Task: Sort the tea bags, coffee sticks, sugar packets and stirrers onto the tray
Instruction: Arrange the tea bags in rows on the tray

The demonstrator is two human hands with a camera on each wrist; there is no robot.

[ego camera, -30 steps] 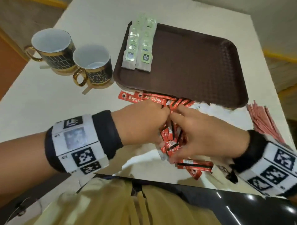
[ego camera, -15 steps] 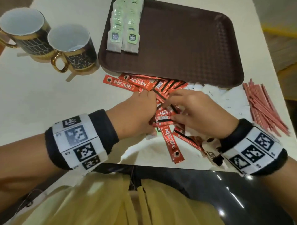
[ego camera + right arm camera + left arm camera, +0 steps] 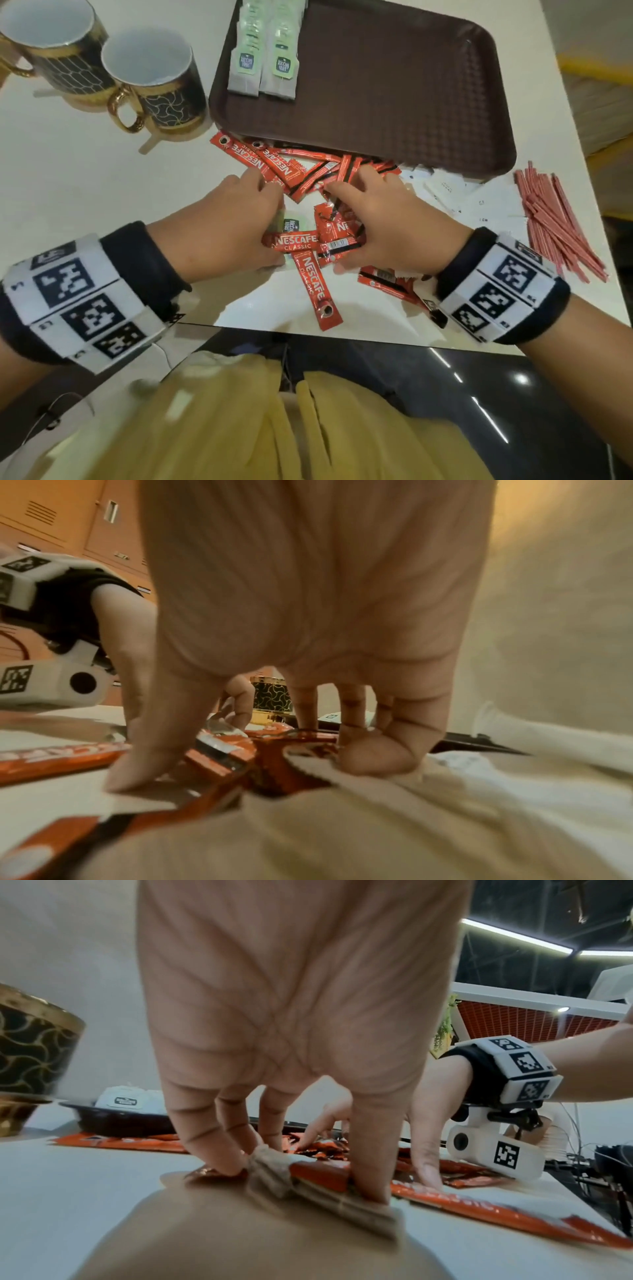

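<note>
Red Nescafe coffee sticks point(image 3: 294, 240) lie in a loose pile on the white table, just in front of the brown tray point(image 3: 394, 85). My left hand point(image 3: 253, 222) and right hand point(image 3: 370, 226) rest on the pile side by side, fingers spread and pressing down. In the left wrist view the left hand's fingertips point(image 3: 368, 1191) press a tea bag point(image 3: 274, 1172) and a stick point(image 3: 496, 1207). In the right wrist view the right hand's thumb point(image 3: 137, 767) and fingers stand on sticks point(image 3: 222, 756). A tea bag tag point(image 3: 291, 224) peeks out beside the left hand. Two rows of tea bags point(image 3: 263, 68) lie on the tray's left side.
White sugar packets point(image 3: 455, 195) lie right of the pile, and red stirrers point(image 3: 555, 219) lie near the table's right edge. Two black-and-gold cups point(image 3: 154, 78) point(image 3: 51, 44) stand left of the tray. The table's front edge runs just below my wrists.
My hands have drawn apart over the pile, uncovering sticks and a tea bag tag between them. One stick now lies loose, pointing toward the front edge.
</note>
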